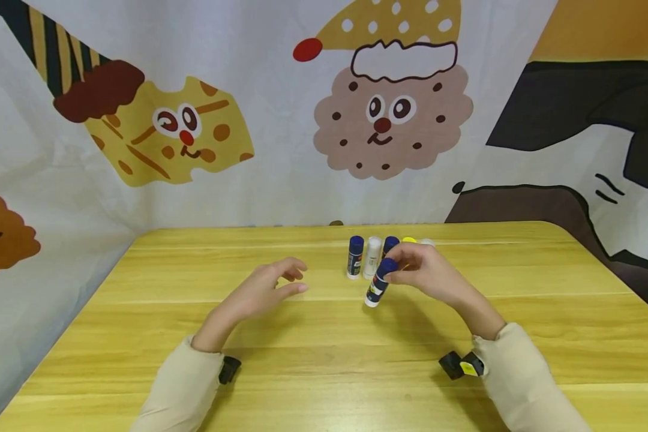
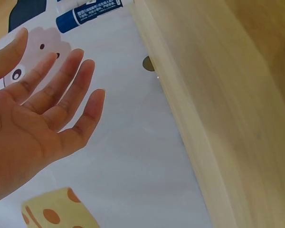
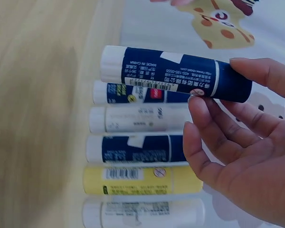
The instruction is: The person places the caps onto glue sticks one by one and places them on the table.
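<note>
My right hand (image 1: 426, 273) pinches a blue glue stick (image 1: 377, 289) by its capped end between thumb and fingers. The stick is tilted, white base down, in front of the row in the head view. Behind it stand several glue sticks side by side: a blue one (image 1: 354, 259) at the left, a white one (image 1: 372, 258), another blue one (image 1: 391, 243), a yellow one (image 3: 133, 180) and a white one (image 3: 152, 213). To the left, my left hand (image 1: 267, 288) hovers over the table with nothing in it, fingers loosely bent and thumb apart.
The wooden table (image 1: 324, 372) reaches back to a white cloth (image 1: 281, 198) printed with cartoon food. Small black devices are worn at both wrists, the left one (image 1: 229, 370) and the right one (image 1: 461, 365).
</note>
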The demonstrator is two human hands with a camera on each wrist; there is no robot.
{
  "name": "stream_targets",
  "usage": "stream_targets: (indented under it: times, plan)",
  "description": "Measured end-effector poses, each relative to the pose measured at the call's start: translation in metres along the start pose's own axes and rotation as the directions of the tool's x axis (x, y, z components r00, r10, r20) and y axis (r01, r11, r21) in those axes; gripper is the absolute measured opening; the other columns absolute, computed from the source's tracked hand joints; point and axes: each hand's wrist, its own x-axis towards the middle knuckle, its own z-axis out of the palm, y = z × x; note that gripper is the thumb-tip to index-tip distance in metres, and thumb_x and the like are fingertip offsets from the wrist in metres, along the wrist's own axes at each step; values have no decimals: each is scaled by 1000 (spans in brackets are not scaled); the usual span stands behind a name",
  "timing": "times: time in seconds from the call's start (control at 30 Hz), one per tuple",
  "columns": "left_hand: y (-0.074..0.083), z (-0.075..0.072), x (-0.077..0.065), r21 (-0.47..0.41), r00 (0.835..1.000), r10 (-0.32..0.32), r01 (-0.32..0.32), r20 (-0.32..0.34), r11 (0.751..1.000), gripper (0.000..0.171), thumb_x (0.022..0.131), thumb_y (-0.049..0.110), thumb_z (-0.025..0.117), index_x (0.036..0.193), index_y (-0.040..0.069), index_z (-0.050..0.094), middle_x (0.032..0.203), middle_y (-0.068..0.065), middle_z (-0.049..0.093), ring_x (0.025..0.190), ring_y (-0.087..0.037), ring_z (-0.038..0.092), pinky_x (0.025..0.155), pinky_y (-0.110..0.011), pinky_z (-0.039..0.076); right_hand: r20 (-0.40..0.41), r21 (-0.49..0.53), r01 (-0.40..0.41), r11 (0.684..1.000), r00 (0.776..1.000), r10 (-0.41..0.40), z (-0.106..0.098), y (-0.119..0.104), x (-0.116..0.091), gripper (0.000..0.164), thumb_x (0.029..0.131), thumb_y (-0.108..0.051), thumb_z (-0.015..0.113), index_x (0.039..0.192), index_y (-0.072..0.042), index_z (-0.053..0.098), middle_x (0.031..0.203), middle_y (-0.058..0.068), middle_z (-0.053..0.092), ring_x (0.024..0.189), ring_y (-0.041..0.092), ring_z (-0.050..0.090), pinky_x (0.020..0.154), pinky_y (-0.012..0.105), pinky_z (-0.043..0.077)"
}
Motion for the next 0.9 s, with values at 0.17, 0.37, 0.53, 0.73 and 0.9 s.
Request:
stream_targets:
  times: [0.17,0.37,0.53,0.73,0.9]
  plan:
    - [-3,-2,0,11,1000,-2,2,-6,1000,36,92,25,56,123,6,51,113,-13,59,106,-26,52,88,-46,41,-15,6,-36,999,999,36,-10,2,-1,19,80,-3,67,96,4,61,89,12,61,79,23,58,69,32,49]
    - [-6,-4,-1,12,1000,5,-5,-17,1000,36,92,25,56,122,5,52,112,-13,59,106,-27,53,87,-47,41,-21,0,-88,996,996,88,-20,2,-4,23,80,-7,67,99,4,60,89,11,62,81,22,59,69,33,49]
    - [-10,-7,-2,12,1000,1,-1,-24,1000,37,92,27,56,123,6,51,112,-12,59,105,-27,53,87,-47,41,-33,-18,-106,994,994,105,-30,2,-8,24,80,-9,68,99,3,60,90,12,62,81,22,58,71,37,47]
    - [-14,-11,-3,-2,999,-11,11,-32,1000,39,92,27,57,124,7,50,114,-14,57,107,-28,52,88,-48,40,-50,-46,-120,992,992,118,-39,4,-10,26,81,-9,68,102,4,60,92,13,62,82,22,58,71,35,47]
    - [-15,-15,-4,8,999,-23,23,-39,1000,40,91,27,57,125,7,50,115,-15,57,107,-27,52,88,-48,40,-47,-49,-118,992,992,116,-45,5,-13,28,82,-9,68,104,5,59,95,13,62,83,21,58,72,33,47]
